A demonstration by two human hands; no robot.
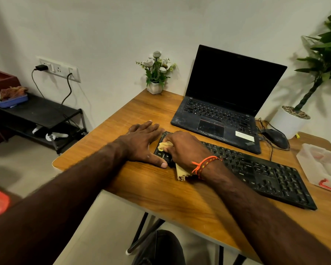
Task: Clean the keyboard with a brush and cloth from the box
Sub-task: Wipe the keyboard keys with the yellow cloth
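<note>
Two hands are working at the keyboard point(256, 169) on the table point(141, 188). Right hand point(185, 148) is gripping the cloth point(181, 172), wiping the end keys beneath it. Left hand point(143, 142), fingers flat, is bracing just beside. Judged: wiping underway; keys toward the box point(321, 165) remain. No brush visible.

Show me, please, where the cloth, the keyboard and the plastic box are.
cloth point(181, 172), head view, the corner hanging below the right wrist.
keyboard point(266, 175), head view, keys right of the middle.
plastic box point(311, 175), head view, its near wall.
</note>
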